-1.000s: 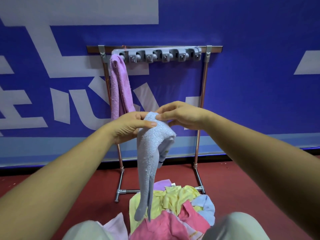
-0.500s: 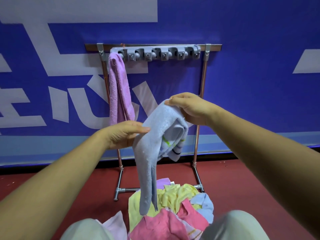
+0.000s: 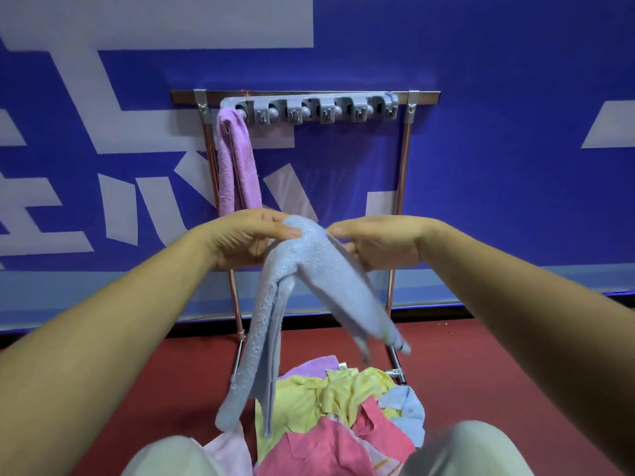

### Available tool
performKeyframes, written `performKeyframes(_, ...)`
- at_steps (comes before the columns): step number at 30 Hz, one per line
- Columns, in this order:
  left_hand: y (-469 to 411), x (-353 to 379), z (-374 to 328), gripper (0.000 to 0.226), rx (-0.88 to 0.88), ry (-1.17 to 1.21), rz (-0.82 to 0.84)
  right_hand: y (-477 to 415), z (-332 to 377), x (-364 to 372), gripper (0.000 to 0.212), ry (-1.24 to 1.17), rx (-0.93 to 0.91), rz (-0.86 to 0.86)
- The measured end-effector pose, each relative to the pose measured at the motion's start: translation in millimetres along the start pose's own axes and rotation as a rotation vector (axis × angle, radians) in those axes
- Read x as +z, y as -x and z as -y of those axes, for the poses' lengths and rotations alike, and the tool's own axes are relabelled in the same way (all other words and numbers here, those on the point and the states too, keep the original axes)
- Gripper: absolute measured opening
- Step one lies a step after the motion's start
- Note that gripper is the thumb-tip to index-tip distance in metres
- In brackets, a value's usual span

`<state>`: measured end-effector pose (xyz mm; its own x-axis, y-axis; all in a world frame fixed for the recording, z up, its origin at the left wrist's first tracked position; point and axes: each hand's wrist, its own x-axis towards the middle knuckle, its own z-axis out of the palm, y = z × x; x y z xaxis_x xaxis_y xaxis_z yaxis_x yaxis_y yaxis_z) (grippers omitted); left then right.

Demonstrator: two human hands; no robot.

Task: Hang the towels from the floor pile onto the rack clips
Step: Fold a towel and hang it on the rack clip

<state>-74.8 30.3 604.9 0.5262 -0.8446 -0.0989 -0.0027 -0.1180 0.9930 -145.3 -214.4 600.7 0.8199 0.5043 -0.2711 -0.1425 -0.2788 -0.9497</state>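
You are in a staged indoor space, something like a hall or a studio set rather than a lived-in room, though which kind you cannot tell. The wall (image 3: 498, 183) ahead of you is one big blue banner printed with huge white lettering (image 3: 206, 22), with a pale band (image 3: 103, 297) along its foot and a dark skirting strip (image 3: 429, 316) where it meets a plain dark-red floor (image 3: 498, 372). Against that banner stands a bare free-standing metal rack (image 3: 424, 96) carrying a grey strip of clips (image 3: 309, 109) with one purple towel (image 3: 237, 166) at its left end, and a heap of coloured towels (image 3: 343, 393) lies straight on the floor in front of it.
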Motion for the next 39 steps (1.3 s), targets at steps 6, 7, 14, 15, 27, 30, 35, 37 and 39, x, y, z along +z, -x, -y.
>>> performKeyframes(6, -6.8, 7.5, -12.4, 0.028, -0.027, -0.070, 0.010, -8.5, 16.2, 9.5, 0.010, 0.006, -0.144, -0.055)
performKeyframes(7, -5.6, 5.7, -13.2, 0.028, -0.032, -0.074, 0.019, -7.3, 18.7, 8.1, 0.009, 0.029, -0.146, -0.059)
performKeyframes(14, 3.1, -13.0, -11.1, 0.057, -0.115, -0.199, 0.030, 6.9, 28.9, -4.8, 0.018, 0.000, -0.209, -0.173)
performKeyframes(15, 3.6, -15.6, -12.1, 0.052, -0.110, -0.207, 0.012, 8.6, 28.5, -8.7, 0.018, -0.003, -0.199, -0.190)
performKeyframes(27, -32.1, -19.3, -60.6, 0.036, 0.072, -0.225, -0.131, -10.3, 57.4, -33.4, 0.011, 0.069, -0.172, -0.159)
performKeyframes(30, -41.5, -32.4, -69.4, 0.028, 0.079, -0.225, -0.116, -20.2, 67.3, -47.2, 0.009, 0.076, -0.217, -0.186)
performKeyframes(35, -55.3, -63.5, -88.4, 0.022, 0.067, -0.342, -0.174, -43.3, 85.6, -79.2, 0.007, 0.127, -0.241, -0.246)
performKeyframes(37, -65.4, -79.7, -94.3, 0.023, 0.082, -0.364, -0.217, -55.4, 92.7, -91.6, 0.005, 0.173, -0.232, -0.271)
performKeyframes(39, -76.6, -93.9, -99.6, 0.028, 0.101, -0.374, -0.271, -69.3, 99.8, -101.6, 0.022, 0.189, -0.247, -0.312)
